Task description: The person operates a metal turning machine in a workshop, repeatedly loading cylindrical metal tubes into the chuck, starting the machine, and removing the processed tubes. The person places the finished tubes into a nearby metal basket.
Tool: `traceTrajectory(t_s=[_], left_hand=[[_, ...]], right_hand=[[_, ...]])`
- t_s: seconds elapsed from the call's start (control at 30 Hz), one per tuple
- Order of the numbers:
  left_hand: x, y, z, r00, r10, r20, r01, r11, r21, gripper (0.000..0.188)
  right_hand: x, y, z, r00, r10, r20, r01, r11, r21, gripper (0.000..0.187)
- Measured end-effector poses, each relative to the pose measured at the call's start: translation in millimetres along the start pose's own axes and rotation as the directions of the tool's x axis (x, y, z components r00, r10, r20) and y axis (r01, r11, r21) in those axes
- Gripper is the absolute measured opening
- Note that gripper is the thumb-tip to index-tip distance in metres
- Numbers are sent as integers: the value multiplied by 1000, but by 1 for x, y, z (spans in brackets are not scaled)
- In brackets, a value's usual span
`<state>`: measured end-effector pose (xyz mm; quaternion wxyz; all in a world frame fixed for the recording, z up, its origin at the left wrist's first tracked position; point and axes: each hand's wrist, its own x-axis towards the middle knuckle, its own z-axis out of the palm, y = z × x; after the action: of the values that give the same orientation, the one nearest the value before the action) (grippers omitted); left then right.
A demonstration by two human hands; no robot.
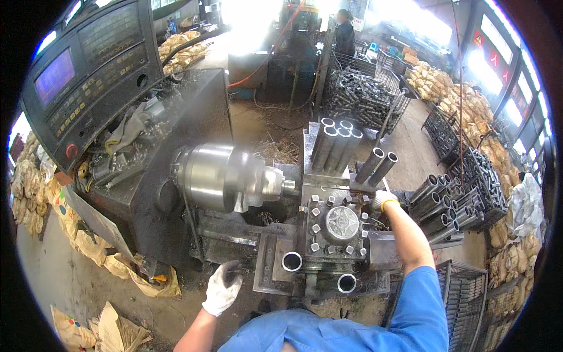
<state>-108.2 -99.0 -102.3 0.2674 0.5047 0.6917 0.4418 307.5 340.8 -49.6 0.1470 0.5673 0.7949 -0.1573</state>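
My left hand (221, 288), in a white glove with dark, soiled fingertips, hangs in front of the lathe bed, its fingers loosely bent and apart from the thumb. Nothing shows in it. My right hand (384, 201), gloved in white with a yellow cuff, is closed at the right of the tool post (342, 224). A thin pale stick (386, 184) juts up from it; its lower end is hidden. Just beyond that hand two steel tubes (376, 167) stand upright. The lathe chuck (208, 178) looks smeared, as if spinning, with a metal workpiece (271, 182) at its right end.
Several tubes (337, 146) stand behind the tool post, and more (443, 205) are bunched at right. Single tubes stand at the near left (291, 261) and near right (346, 284). A control panel (88, 76) rises at left. Wire baskets (366, 97) hold metal parts; another person (345, 35) stands far back.
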Motion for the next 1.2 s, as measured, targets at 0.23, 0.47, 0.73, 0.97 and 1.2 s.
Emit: traceTrajectory(t_s=[0.23, 0.47, 0.73, 0.97, 1.2], left_hand=[[61, 56, 15, 887, 448, -109, -391, 857, 337, 43], [92, 90, 13, 810, 586, -25, -487, 696, 528, 54], [233, 108, 86, 755, 622, 207, -528, 388, 756, 50], [258, 84, 113, 785, 610, 111, -460, 454, 763, 45], [252, 93, 108, 797, 591, 128, -455, 448, 770, 38]], right_hand=[[35, -78, -39, 762, -646, -44, 484, 525, 700, 55], [39, -45, -54, 953, -301, 39, 279, 818, -502, 51], [54, -223, -83, 694, -586, 419, 586, 798, 145, 52], [111, -180, -37, 630, -576, 522, 634, 769, 83, 28], [102, 10, -48, 515, -226, 827, -8, 963, 268, 48]])
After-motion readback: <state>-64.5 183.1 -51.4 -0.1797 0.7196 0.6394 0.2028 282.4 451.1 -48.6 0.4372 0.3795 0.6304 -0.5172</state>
